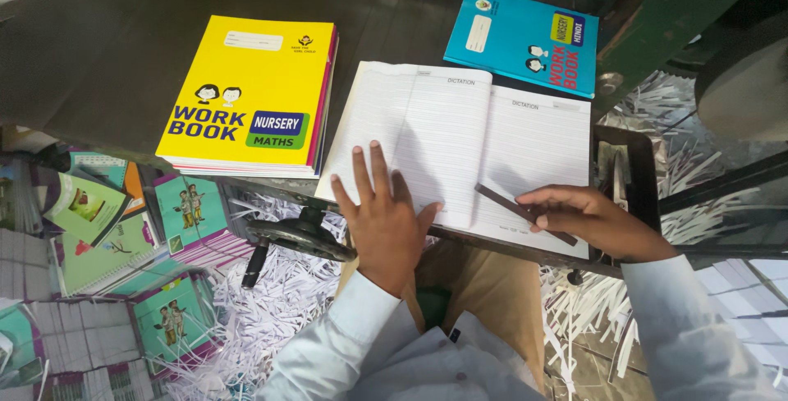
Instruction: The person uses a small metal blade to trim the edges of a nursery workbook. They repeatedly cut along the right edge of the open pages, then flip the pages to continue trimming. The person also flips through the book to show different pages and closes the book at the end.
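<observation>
Pale sleeves lead up to both hands. Spread flat, the left hand [384, 219] presses the left page of an open ruled notebook [460, 142]; the right hand [593, 219] pinches a thin dark strip [525, 214] laid slantwise on the right page. Both pages look blank, so any marking seems not yet begun. Beyond the left hand sits a yellow workbook stack [250, 93], beyond the right a blue workbook [525, 38], all on a dark worktable [107, 64]. Shredded paper [271, 302] and more books litter the floor below.

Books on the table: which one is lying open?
The white ruled book under the left hand, between the closed yellow book and the closed blue book.
</observation>
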